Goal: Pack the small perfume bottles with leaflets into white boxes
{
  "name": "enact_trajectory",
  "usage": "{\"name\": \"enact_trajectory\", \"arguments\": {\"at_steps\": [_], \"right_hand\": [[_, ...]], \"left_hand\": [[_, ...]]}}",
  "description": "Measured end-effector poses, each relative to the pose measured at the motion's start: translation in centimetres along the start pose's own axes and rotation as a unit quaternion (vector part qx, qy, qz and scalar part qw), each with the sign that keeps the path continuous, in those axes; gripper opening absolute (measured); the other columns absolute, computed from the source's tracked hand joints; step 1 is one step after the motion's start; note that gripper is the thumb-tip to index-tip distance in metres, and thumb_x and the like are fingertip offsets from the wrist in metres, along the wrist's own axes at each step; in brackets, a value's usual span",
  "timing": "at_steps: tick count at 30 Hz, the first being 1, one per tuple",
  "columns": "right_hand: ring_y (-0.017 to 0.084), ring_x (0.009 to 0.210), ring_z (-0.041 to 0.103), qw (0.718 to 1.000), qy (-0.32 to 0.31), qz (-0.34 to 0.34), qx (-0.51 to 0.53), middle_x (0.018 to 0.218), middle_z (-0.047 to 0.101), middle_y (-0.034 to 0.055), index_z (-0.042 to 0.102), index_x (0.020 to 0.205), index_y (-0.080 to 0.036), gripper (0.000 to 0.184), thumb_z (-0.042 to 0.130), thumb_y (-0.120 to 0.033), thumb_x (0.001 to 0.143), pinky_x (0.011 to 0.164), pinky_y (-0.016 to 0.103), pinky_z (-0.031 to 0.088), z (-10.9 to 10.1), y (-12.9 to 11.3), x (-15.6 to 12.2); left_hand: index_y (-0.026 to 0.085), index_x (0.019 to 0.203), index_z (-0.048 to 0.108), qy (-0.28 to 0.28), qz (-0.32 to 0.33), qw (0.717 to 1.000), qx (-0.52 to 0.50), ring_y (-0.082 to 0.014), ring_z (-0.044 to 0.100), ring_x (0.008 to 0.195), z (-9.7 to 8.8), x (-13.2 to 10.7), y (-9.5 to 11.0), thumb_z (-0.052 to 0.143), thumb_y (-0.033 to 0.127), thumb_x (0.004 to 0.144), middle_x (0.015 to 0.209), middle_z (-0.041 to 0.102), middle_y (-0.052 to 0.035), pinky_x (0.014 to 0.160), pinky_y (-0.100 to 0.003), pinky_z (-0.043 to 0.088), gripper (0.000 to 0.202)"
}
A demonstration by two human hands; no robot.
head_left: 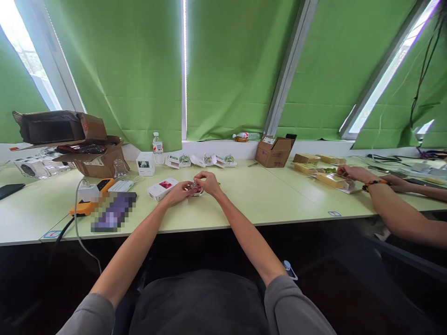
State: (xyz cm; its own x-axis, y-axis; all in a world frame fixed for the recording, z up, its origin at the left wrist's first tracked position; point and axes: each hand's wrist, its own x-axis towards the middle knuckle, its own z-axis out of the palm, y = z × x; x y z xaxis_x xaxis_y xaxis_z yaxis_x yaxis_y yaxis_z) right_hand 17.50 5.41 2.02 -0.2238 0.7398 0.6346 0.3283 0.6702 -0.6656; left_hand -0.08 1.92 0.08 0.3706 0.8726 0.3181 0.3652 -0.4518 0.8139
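A small, round, clear glass-like piece (197, 191) is between my hands, low over the table. My left hand (179, 193) is closed around its left side. From above, my right hand (209, 183) pinches at its top; whatever is between those fingertips is too small to make out. Just left of my left hand lies a white box with a dark pink picture (162, 188). A bit of yellow shows beside my right hand, partly hidden.
Behind my hands lie opened white-and-green packs (179, 161), a water bottle (157, 148), a white box (145, 164) and a cardboard box (274, 151). An orange power strip (104, 186) sits left. At right, a co-worker's hands (356, 173) are over yellowish boxes (331, 180).
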Motion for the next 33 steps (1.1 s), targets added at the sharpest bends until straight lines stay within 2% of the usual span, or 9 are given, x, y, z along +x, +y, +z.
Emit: {"name": "enact_trajectory", "arguments": {"at_steps": [2, 10, 13, 16, 19, 28, 33], "right_hand": [[0.019, 0.079, 0.062, 1.000, -0.001, 0.008, 0.003, 0.081, 0.069, 0.0033, 0.063, 0.069, -0.018, 0.006, 0.062, -0.023, 0.073, 0.075, 0.032, 0.048, 0.1, 0.2, 0.1], [0.019, 0.079, 0.056, 0.993, 0.050, -0.056, -0.087, 0.074, 0.064, 0.0029, 0.052, 0.061, -0.021, 0.020, 0.066, -0.020, 0.074, 0.078, 0.034, 0.043, 1.1, 0.2, 0.1], [0.019, 0.080, 0.056, 0.992, 0.050, -0.064, -0.093, 0.076, 0.065, 0.0030, 0.053, 0.062, -0.021, 0.017, 0.065, -0.020, 0.075, 0.080, 0.034, 0.043, 1.0, 0.0, -0.1], [0.019, 0.081, 0.058, 0.995, 0.040, -0.057, -0.072, 0.081, 0.067, 0.0032, 0.058, 0.065, -0.021, 0.012, 0.061, -0.020, 0.077, 0.082, 0.034, 0.044, 0.7, -0.1, -0.3], [0.019, 0.080, 0.059, 0.997, 0.032, -0.042, -0.057, 0.081, 0.067, 0.0033, 0.060, 0.067, -0.020, 0.010, 0.060, -0.020, 0.077, 0.077, 0.033, 0.045, 0.4, 0.0, -0.3], [0.017, 0.072, 0.055, 0.996, 0.065, -0.041, -0.052, 0.071, 0.060, 0.0013, 0.053, 0.061, -0.020, 0.017, 0.064, -0.022, 0.074, 0.070, 0.031, 0.043, 1.2, 0.4, -0.1], [0.017, 0.074, 0.056, 0.996, 0.053, -0.035, -0.060, 0.073, 0.063, 0.0014, 0.055, 0.063, -0.020, 0.015, 0.064, -0.023, 0.074, 0.072, 0.031, 0.045, 0.9, 0.1, -0.2]], "left_hand": [[0.018, 0.104, 0.068, -0.002, 0.000, 1.000, -0.003, -0.0208, 0.062, 0.081, 0.0, 0.0, 0.0, 0.062, 0.060, 0.076, 0.099, 0.070, -0.0083, 0.071, -0.031, 0.046, 0.051], [0.017, 0.104, 0.068, -0.014, 0.003, 1.000, -0.015, -0.0192, 0.061, 0.078, 0.0, 0.0, 0.3, 0.063, 0.058, 0.076, 0.099, 0.070, -0.0078, 0.068, -0.029, 0.045, 0.050], [0.017, 0.103, 0.068, -0.010, 0.002, 1.000, -0.015, -0.0195, 0.061, 0.078, 0.0, 0.0, 0.3, 0.064, 0.058, 0.075, 0.097, 0.070, -0.0084, 0.068, -0.029, 0.045, 0.050], [0.017, 0.100, 0.069, -0.015, -0.001, 1.000, -0.026, -0.0195, 0.061, 0.076, 0.0, 0.0, 0.3, 0.063, 0.058, 0.075, 0.093, 0.070, -0.0080, 0.067, -0.030, 0.046, 0.048], [0.018, 0.100, 0.068, -0.018, 0.003, 0.999, -0.033, -0.0186, 0.060, 0.075, 0.0, -0.1, 0.4, 0.062, 0.058, 0.076, 0.092, 0.070, -0.0074, 0.067, -0.029, 0.045, 0.047], [0.019, 0.101, 0.068, -0.015, 0.007, 1.000, -0.006, -0.0168, 0.058, 0.072, 0.0, -0.1, 0.4, 0.062, 0.057, 0.077, 0.094, 0.069, -0.0062, 0.065, -0.028, 0.045, 0.046], [0.018, 0.105, 0.068, -0.021, 0.000, 1.000, -0.016, -0.0189, 0.061, 0.077, 0.0, -0.2, 0.6, 0.062, 0.058, 0.076, 0.098, 0.070, -0.0073, 0.068, -0.029, 0.045, 0.050]]}}
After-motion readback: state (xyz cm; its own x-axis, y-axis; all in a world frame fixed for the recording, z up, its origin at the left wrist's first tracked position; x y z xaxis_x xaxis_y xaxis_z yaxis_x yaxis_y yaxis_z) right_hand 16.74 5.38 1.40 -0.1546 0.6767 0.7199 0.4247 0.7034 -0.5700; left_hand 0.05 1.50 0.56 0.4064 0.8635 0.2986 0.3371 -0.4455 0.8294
